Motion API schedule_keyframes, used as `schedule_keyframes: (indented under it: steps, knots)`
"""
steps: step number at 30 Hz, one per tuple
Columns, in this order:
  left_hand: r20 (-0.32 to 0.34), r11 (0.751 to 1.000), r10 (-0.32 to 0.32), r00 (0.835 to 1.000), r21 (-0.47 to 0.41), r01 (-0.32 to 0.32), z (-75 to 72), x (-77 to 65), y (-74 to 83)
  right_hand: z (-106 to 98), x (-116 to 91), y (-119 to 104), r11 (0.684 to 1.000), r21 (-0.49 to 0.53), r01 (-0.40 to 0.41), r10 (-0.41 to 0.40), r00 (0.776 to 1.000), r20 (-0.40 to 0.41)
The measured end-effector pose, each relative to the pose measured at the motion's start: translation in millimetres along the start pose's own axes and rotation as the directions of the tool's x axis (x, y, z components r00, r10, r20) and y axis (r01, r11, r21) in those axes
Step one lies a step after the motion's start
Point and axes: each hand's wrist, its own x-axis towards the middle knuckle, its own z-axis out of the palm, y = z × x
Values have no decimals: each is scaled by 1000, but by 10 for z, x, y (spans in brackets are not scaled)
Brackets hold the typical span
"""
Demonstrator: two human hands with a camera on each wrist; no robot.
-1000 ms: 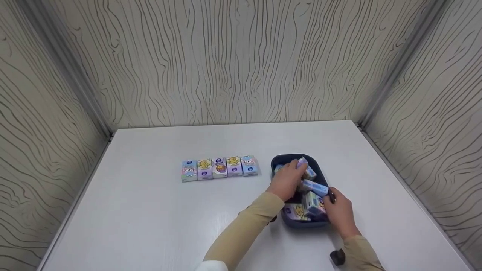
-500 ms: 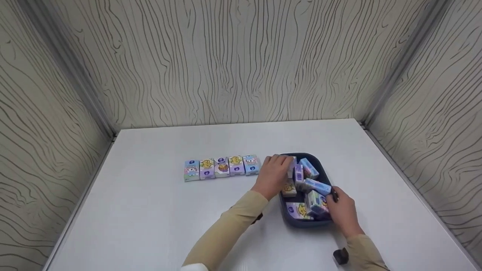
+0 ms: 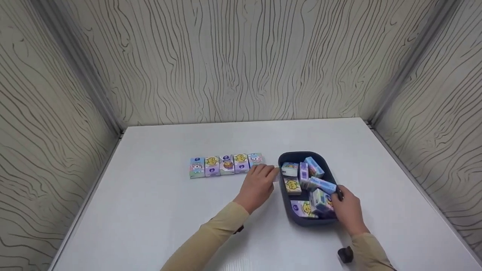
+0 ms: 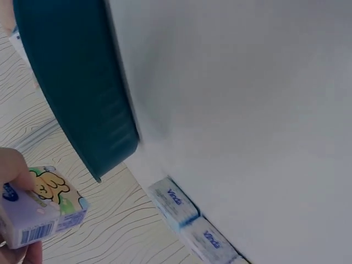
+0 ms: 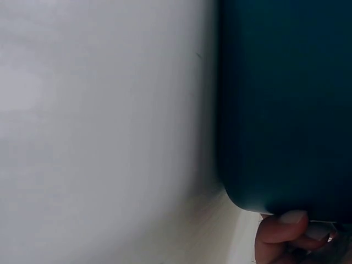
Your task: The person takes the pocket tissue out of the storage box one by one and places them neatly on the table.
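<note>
My left hand [image 3: 258, 188] pinches a purple tissue pack [image 4: 52, 201] with a yellow puppy print, between thumb and fingers. It is over the table, between the basket and a row of tissue packs [image 3: 227, 165]; in the head view the hand mostly hides the held pack. The dark blue basket [image 3: 308, 223] holds several more tissue packs [image 3: 293, 186], lying flat, on edge or tilted. At its right side my right hand [image 3: 349, 210] grips the rim. In the right wrist view, curled fingers [image 5: 280, 234] show under the corner of the basket's wall [image 5: 291, 110].
The row of packs lies flat, side by side, on the white table [image 3: 150, 210], left of the basket. A wood-grain panel [image 3: 233, 67] stands behind the table, with more panels at both sides. A black object [image 3: 345, 255] is by the right sleeve.
My left hand has come up out of the basket with a tissue pack and moved left toward the row's right end. The right hand keeps its grip on the basket. The view has shifted slightly.
</note>
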Motion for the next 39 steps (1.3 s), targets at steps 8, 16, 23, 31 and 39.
schedule_keyframes:
  steps: [8,16,23,31,39]
  knots:
    - [68,992,17,998,126,-25,-7,-445,-368,28,21,28,999,-23,34,-35,999,-33]
    - [280,958,-12,960,279,-70,-98,-838,-619,22,34,23,999,-23,25,-26,999,-25]
    - [321,923,-58,945,377,-71,-141,-1149,-855,29,6,9,1000,6,8,-8,1000,12]
    - [273,932,-150,950,359,44,-168,-1437,-1037,-2,-5,3,1000,13,-7,6,1000,29]
    - [273,952,-215,938,272,139,-169,-1433,-1137,-12,5,-12,1000,10,1,-1,1000,5]
